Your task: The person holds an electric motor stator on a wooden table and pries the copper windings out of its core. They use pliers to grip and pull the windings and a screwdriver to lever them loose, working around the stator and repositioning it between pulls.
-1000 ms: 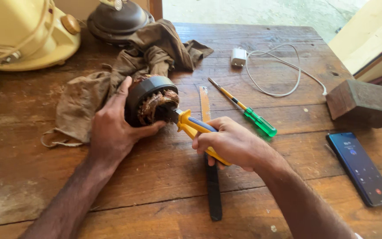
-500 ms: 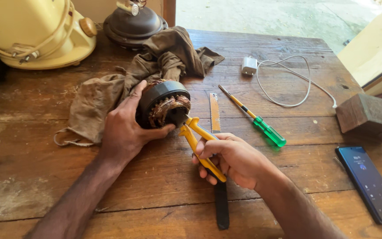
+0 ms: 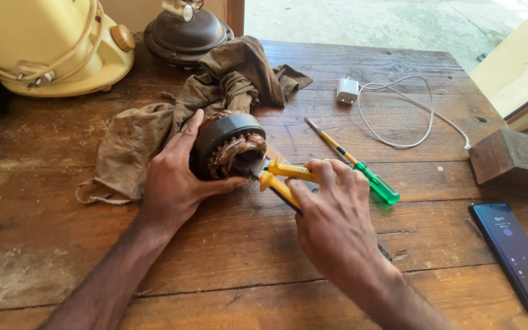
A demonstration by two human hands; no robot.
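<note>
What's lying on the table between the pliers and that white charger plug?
In the head view, a screwdriver with a green handle lies between the pliers and the charger plug.

Place: a small repair workshop, open to the outdoors.
Surface: a worn, scratched wooden surface (image 3: 62, 256), stained and dusty.
Tools: yellow-handled pliers (image 3: 279, 179) and a green-handled screwdriver (image 3: 362, 171) lie in use.
Work piece: a motor stator with copper windings (image 3: 230, 146), taken out of its housing.
Appliances: a cream-coloured appliance body (image 3: 50, 43) and a dark round motor cover (image 3: 184, 33) stand at the back.
Rag: a grimy brown cloth (image 3: 154, 122).
Beyond: sunlit bare ground (image 3: 368, 21) past the edge.
</note>
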